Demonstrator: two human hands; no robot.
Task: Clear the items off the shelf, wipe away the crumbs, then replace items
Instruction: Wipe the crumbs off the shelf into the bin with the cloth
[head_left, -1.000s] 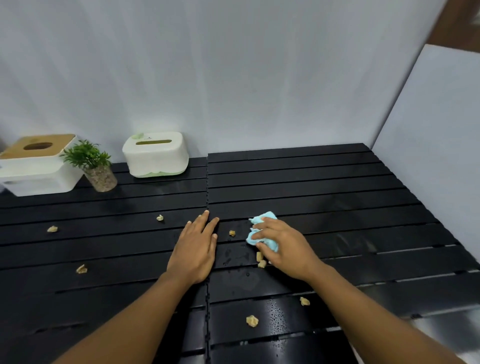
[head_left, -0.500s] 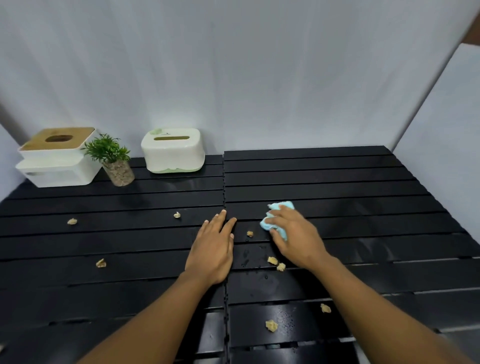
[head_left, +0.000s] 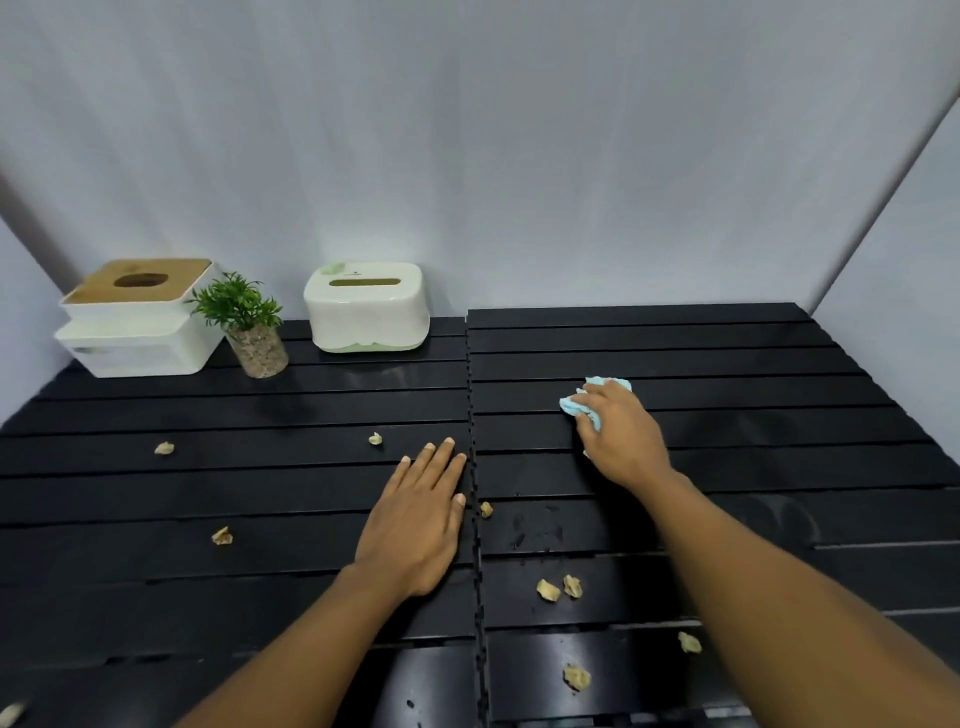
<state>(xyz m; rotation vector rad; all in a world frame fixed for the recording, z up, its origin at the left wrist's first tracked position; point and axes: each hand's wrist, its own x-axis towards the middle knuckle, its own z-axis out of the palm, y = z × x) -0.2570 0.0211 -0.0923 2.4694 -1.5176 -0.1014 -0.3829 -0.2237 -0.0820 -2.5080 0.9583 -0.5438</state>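
Now your right hand (head_left: 621, 436) is gripping the crumpled blue cloth (head_left: 571, 404) with curled fingers, on the right half of the black slatted shelf (head_left: 727, 364). Your left hand (head_left: 415, 519) is lying flat beside the middle seam, fingers straight, holding nothing. Crumbs (head_left: 548, 591) are lying scattered on both halves. A wooden-lid box (head_left: 137, 317), a small plant (head_left: 244, 317) and a tissue box (head_left: 369, 306) are standing at the back left.

right hand (head_left: 621, 436) hides most of the blue cloth (head_left: 573, 404).
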